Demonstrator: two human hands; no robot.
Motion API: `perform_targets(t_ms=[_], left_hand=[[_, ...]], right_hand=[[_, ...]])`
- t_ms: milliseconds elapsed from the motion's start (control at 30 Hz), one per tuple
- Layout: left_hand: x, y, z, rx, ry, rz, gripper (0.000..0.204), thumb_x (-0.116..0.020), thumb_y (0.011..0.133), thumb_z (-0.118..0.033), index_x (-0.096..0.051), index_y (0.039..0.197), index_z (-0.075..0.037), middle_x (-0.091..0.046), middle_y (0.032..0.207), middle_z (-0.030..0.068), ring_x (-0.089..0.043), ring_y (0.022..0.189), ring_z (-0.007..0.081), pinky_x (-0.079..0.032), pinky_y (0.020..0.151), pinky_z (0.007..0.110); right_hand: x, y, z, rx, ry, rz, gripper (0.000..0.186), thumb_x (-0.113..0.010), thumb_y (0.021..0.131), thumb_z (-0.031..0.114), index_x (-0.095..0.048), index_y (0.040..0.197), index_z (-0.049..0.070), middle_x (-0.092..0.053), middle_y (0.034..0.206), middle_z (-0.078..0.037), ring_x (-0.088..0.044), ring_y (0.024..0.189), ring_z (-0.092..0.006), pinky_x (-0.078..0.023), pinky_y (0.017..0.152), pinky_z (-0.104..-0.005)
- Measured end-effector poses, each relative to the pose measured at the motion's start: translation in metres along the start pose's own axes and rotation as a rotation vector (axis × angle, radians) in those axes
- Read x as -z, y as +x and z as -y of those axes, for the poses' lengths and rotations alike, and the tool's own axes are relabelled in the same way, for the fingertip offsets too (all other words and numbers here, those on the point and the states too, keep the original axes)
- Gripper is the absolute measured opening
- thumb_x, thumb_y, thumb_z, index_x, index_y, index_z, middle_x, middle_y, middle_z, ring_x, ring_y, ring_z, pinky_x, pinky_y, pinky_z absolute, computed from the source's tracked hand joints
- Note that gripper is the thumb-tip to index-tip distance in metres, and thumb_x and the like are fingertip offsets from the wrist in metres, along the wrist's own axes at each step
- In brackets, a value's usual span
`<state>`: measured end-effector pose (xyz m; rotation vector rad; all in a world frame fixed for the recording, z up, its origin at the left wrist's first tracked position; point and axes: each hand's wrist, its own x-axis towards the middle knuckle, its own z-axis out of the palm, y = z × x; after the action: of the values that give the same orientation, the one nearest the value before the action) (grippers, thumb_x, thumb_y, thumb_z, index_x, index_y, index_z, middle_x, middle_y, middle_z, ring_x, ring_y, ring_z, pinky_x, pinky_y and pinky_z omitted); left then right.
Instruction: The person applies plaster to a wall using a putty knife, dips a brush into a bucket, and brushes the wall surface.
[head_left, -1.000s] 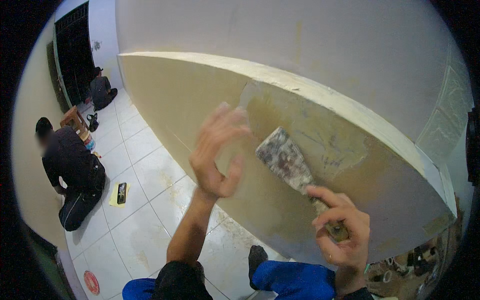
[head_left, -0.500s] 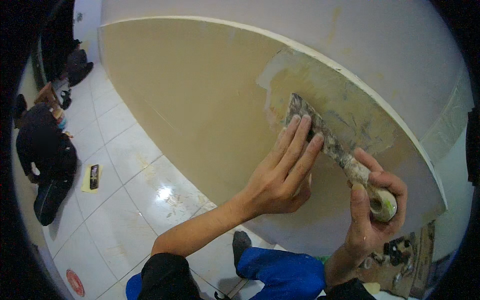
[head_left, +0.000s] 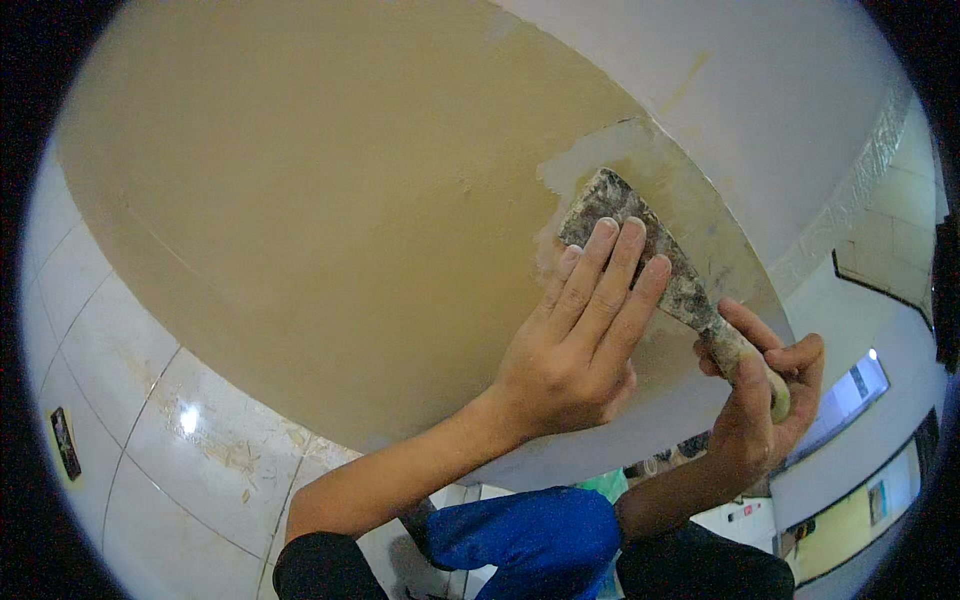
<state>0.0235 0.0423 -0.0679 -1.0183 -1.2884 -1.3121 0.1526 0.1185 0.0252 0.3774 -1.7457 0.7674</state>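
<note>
A putty knife (head_left: pixel 680 287) with a broad, mottled blade lies against a rough, pale patch (head_left: pixel 560 172) near the upper edge of the beige low wall (head_left: pixel 320 200). My left hand (head_left: pixel 565 360) rests with fingers stretched out on the blade, pressing near its wide end; its thumb is mostly hidden. My right hand (head_left: pixel 760 400) is wrapped round the knife's handle at the lower right.
White floor tiles (head_left: pixel 165 450) curve along the wall's foot at left, with a dark phone-like object (head_left: pixel 65 440) on yellow paper. My blue-clad leg (head_left: pixel 520 530) is below my arms. A pale upper wall (head_left: pixel 760 120) rises beyond; openings and small items show at far right.
My left hand came from the air onto the blade, which now lies farther along the patch's left part. The view has turned rightward, so the two co-workers are out of sight.
</note>
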Motion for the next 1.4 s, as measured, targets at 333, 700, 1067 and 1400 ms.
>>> perform_targets(t_ms=[333,700,1067,1400], left_hand=[[0.018,0.013,0.024,-0.082,-0.053,-0.080,0.049,-0.057,0.082,-0.004,-0.058,0.131,0.003,-0.052,0.142,0.0242,-0.049,0.134,0.0401,-0.037,0.111,0.052],[0.021,0.031,0.031,-0.080,-0.212,-0.227,0.050,-0.060,0.074,0.010,-0.065,0.122,-0.003,-0.061,0.133,0.0188,-0.055,0.129,0.0368,-0.038,0.111,0.052],[0.028,0.047,0.030,-0.162,-0.146,-0.230,0.044,-0.063,0.073,0.004,-0.064,0.117,-0.001,-0.061,0.131,0.0176,-0.055,0.127,0.0358,-0.040,0.109,0.051],[0.024,0.028,0.025,-0.148,-0.174,-0.136,0.045,-0.065,0.077,-0.001,-0.060,0.122,0.001,-0.059,0.132,0.0197,-0.054,0.127,0.0369,-0.040,0.110,0.050]], right_hand=[[-0.014,-0.013,0.022,-0.329,-0.492,0.197,0.040,-0.075,0.075,0.005,-0.067,0.115,0.002,-0.068,0.080,-0.006,-0.060,0.063,-0.0092,-0.046,0.057,-0.0221],[-0.047,-0.020,0.045,-0.357,-0.483,0.088,0.027,-0.069,0.081,0.000,-0.068,0.108,-0.003,-0.069,0.084,-0.008,-0.063,0.077,-0.0109,-0.050,0.073,-0.0248],[-0.042,-0.017,0.030,-0.258,-0.396,0.183,0.027,-0.068,0.089,0.004,-0.063,0.114,-0.004,-0.071,0.097,-0.014,-0.067,0.091,-0.0148,-0.052,0.083,-0.0289],[-0.028,-0.025,0.051,-0.333,-0.504,0.206,0.029,-0.070,0.086,0.005,-0.065,0.114,-0.002,-0.071,0.090,-0.010,-0.068,0.082,-0.0145,-0.054,0.074,-0.0284]])
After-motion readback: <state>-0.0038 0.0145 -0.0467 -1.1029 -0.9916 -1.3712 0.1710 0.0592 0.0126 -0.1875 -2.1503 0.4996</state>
